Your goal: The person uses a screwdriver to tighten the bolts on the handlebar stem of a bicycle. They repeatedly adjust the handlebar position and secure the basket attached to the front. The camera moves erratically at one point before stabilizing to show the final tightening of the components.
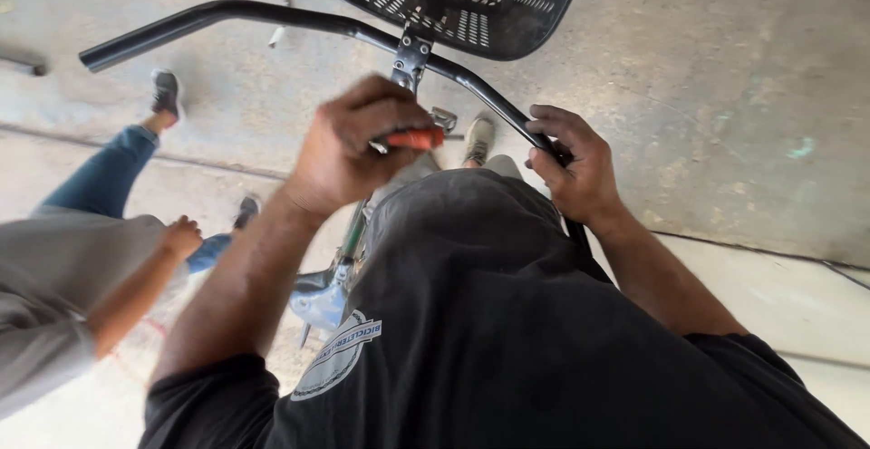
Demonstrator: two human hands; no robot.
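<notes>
Down below, the left hand [349, 145] has its fingers closed tight around a tool with an orange handle [415, 138], held just under the middle of the black handlebar [272, 17], near the metal clamp [410, 57] of the bike. The right hand [573, 164] has its fingers wrapped around the right side of the handlebar, and a black basket [507, 23] sits just past the bar. Another person in jeans [109, 173] stands on the concrete floor [725, 96] at the left.
</notes>
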